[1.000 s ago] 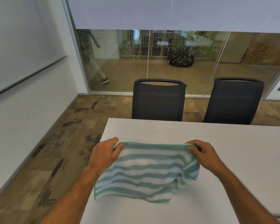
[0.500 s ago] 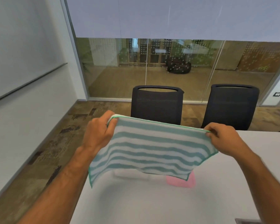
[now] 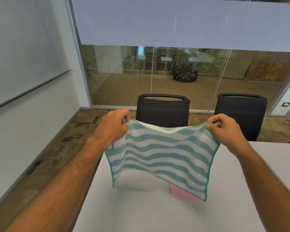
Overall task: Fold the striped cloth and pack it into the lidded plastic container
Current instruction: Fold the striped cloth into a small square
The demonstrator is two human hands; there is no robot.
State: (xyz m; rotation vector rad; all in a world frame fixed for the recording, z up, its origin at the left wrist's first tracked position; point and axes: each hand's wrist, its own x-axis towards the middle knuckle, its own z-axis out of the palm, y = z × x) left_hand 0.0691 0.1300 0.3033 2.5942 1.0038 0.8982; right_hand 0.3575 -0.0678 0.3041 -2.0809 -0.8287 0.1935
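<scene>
Striped cloth (image 3: pixel 162 153), white with teal bands and a green hem, hangs in the air above the table (image 3: pixel 141 211), stretched between both hands and sagging a little along its top edge. At the far left a white wall carries a whiteboard (image 3: pixel 23 52), and patterned brown carpet (image 3: pixel 57 148) runs along the floor beside the table's left edge. The left hand (image 3: pixel 112 128) pinches the cloth's upper left corner between thumb and fingers, the cloth's left side folding back beneath the wrist. Under the hanging cloth, on the pale grey table, sits a translucent plastic container (image 3: pixel 136 183), blurred and partly hidden, and just to its right a pink item (image 3: pixel 182 195) shows below the cloth's lower edge; what it is cannot be told. Across the table stand two black office chairs, one behind the cloth (image 3: pixel 162 109) and one further right (image 3: pixel 239 113). The right hand (image 3: pixel 224 129) pinches the upper right corner the same way. Behind the chairs a glass partition (image 3: pixel 157 72) with a frosted upper band opens onto another room with a dark beanbag (image 3: pixel 184 74) on the floor
</scene>
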